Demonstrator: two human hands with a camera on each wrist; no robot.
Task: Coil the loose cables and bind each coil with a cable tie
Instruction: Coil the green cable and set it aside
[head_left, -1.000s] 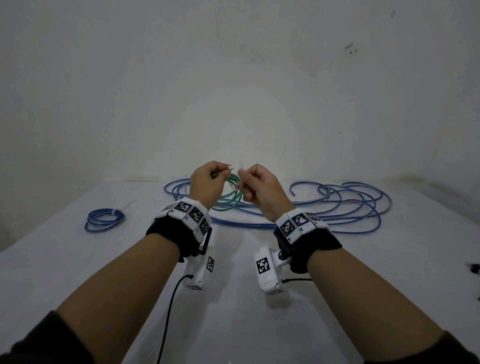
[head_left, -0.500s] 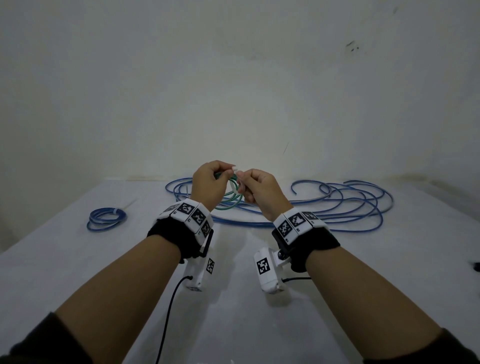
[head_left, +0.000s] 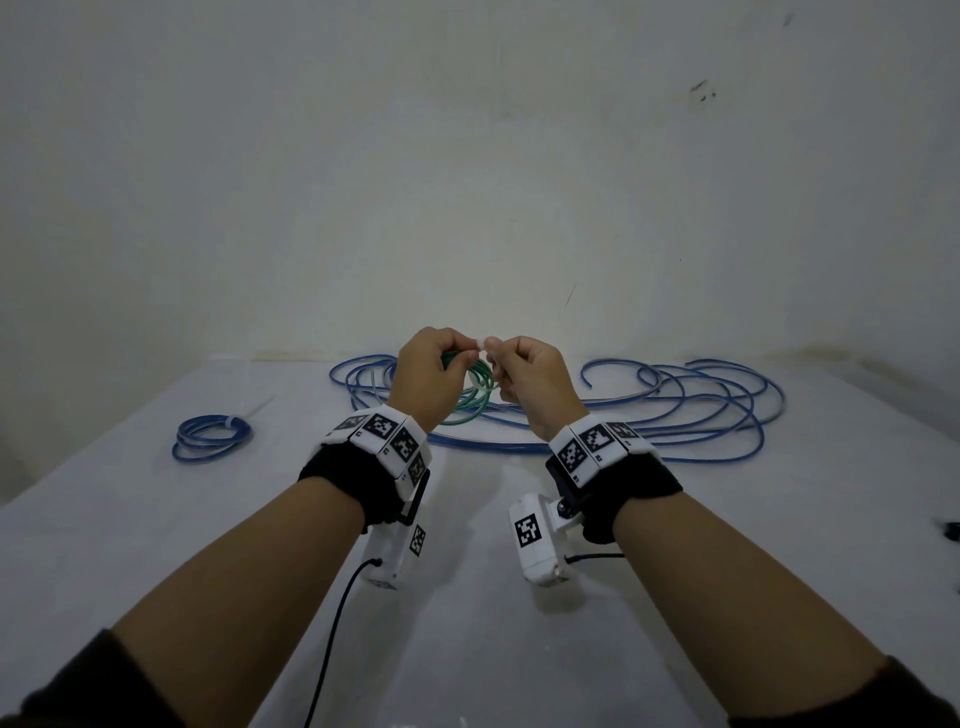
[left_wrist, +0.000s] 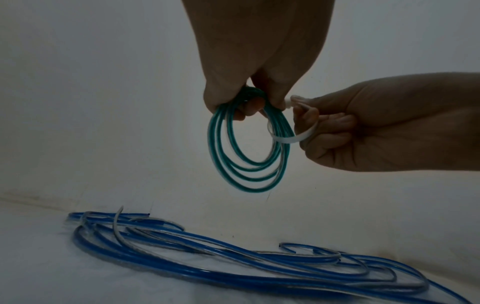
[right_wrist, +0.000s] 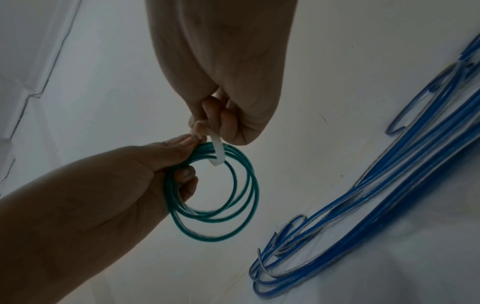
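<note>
Across the white table (head_left: 156, 545), the big things have stayed where they were a second ago; the loose blue cable (head_left: 675, 410) sprawls along the far side, uncoiled, and the small blue coil (head_left: 212, 435) lies at the far left already bound by a pale tie, its tail sticking out toward the wall; one cable seems done, one is in hand, and the largest is untouched.

Above the middle of the table both hands are raised; over the last second they have lifted a little and drawn closer, so the fingertips now nearly meet.

The left hand (head_left: 428, 379) grips the green coil (left_wrist: 249, 148) at its top, fingers curled round the gathered turns, thumb and forefinger also pinching what looks like the head of the white cable tie (left_wrist: 293, 131); the coil hangs free in the air, several turns, fairly even.

The right hand (head_left: 530, 384) is clenched on the tie's strap, which passes under the coil's turns and loops back up to the left fingertips (right_wrist: 187, 142).

The change is small but telling; the strap's end has come to the head, so I judge threading is under way or just made; whether the tip has entered the slot is hidden by the fingers. The loop is slack, so the cinching pull remains.
</note>
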